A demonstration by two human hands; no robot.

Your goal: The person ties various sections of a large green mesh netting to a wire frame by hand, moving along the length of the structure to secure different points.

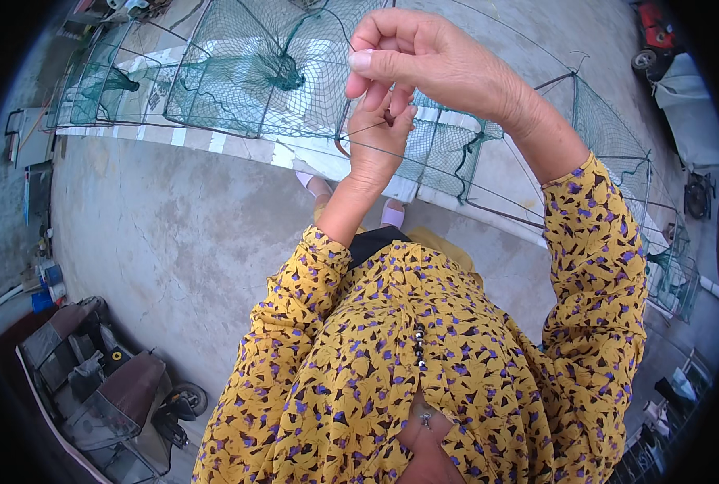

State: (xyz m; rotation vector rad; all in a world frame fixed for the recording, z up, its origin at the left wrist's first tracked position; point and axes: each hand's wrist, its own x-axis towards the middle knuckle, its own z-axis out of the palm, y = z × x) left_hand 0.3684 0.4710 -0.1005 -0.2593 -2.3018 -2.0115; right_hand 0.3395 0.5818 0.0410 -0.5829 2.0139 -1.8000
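A long folding net trap (pixel 226 85) of green mesh over dark rod frames stretches across the far side in front of me. My left hand (pixel 375 145) is raised at its near edge, fingers closed at a thin cord running to a frame corner. Just above, my right hand (pixel 424 64) has its fingers curled and thumb pressed toward them. The fingertips of both hands come close together; whatever lies between the right fingers is too small or hidden to name. Gathered mesh forms a dark green funnel (pixel 285 73) left of my hands.
Pale sheets or boards (pixel 291 157) lie beneath the trap on the concrete floor (pixel 166 210). A vehicle with brown seats (pixel 129 387) stands at lower left. At far right are a red wheeled machine (pixel 656 32) and a grey-covered object (pixel 690 105). My lilac slippers (pixel 392 214) show below the trap.
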